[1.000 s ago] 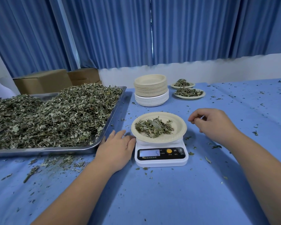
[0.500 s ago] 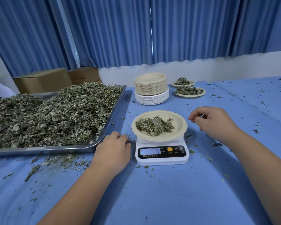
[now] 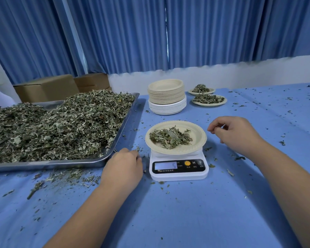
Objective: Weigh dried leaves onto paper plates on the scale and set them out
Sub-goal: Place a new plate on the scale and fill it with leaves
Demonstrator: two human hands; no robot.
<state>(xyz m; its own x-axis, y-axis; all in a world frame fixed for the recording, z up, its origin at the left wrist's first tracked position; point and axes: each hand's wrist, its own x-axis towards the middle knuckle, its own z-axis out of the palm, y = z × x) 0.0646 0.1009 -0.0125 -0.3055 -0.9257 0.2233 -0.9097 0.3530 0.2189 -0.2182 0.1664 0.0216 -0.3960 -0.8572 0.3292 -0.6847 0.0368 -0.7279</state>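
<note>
A white digital scale (image 3: 179, 169) stands mid-table with a beige paper plate (image 3: 199, 136) on it. A small heap of dried leaves (image 3: 170, 137) lies on that plate, and the display shows a 5. My left hand (image 3: 123, 169) rests on the cloth between the metal tray (image 3: 61, 164) and the scale, fingers curled under, with nothing seen in them. My right hand (image 3: 238, 135) hovers just right of the plate, thumb and fingers pinched around a small pale leaf bit. The tray carries a big pile of dried leaves (image 3: 61, 129).
A stack of empty paper plates (image 3: 166, 92) stands behind the scale. Two filled plates (image 3: 208, 99) sit to its right near the wall. Cardboard boxes (image 3: 47, 87) stand behind the tray. Leaf crumbs litter the blue cloth (image 3: 186, 212).
My left hand has drawn back from the scale's side and its fingers have curled in. My right hand has stayed beside the plate. The reading is still 5.
</note>
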